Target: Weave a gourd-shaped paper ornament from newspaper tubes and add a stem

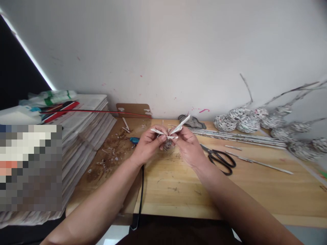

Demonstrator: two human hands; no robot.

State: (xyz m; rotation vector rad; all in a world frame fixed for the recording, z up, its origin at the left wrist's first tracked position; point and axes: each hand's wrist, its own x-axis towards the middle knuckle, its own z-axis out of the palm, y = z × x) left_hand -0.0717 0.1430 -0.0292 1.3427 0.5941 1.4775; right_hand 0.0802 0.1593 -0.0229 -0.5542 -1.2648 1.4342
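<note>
Both hands meet over the middle of the table around a small woven newspaper piece [168, 145], which shows between and below the fingers. Several flattened white paper strips [182, 124] stick up and outward from it. My left hand [149, 142] is closed, thumb and fingers pinching a strip on the left side. On the other side my right hand [189, 144] pinches strips close to the centre. The fingers hide most of the woven part. Black-handled scissors [221, 160] lie just right of my right wrist, their blade tips hidden behind it.
Rolled newspaper tubes [242, 138] lie behind the scissors. Several woven paper balls [247, 125] with long stems stand back right. A grey cloth-like item [193, 121] rests by the wall. Stacked newspapers [89, 119] rise at left, near paper scraps, a blue tool [134, 140] and a black cable [142, 187].
</note>
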